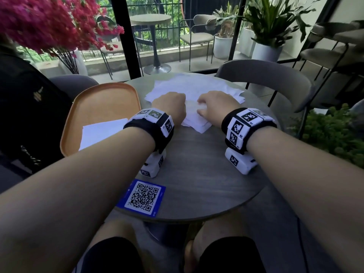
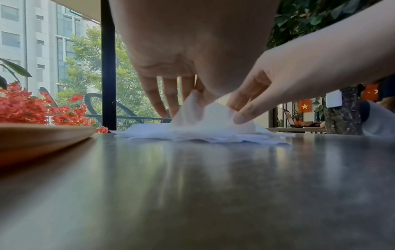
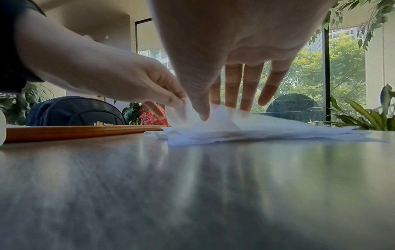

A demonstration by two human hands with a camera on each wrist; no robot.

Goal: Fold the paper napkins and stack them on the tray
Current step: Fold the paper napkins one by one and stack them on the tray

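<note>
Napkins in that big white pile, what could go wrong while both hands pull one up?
1. The left hand and right hand pinch the top napkin from both sides; thin paper might tear.
2. The loose pile lies messy beneath, so extra sheets may lift along.
3. The tray overhangs the table edge; a bump could tip it and its folded napkin.

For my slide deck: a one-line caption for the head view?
Both hands, left hand and right hand, pinch a napkin beside the orange tray.
</note>
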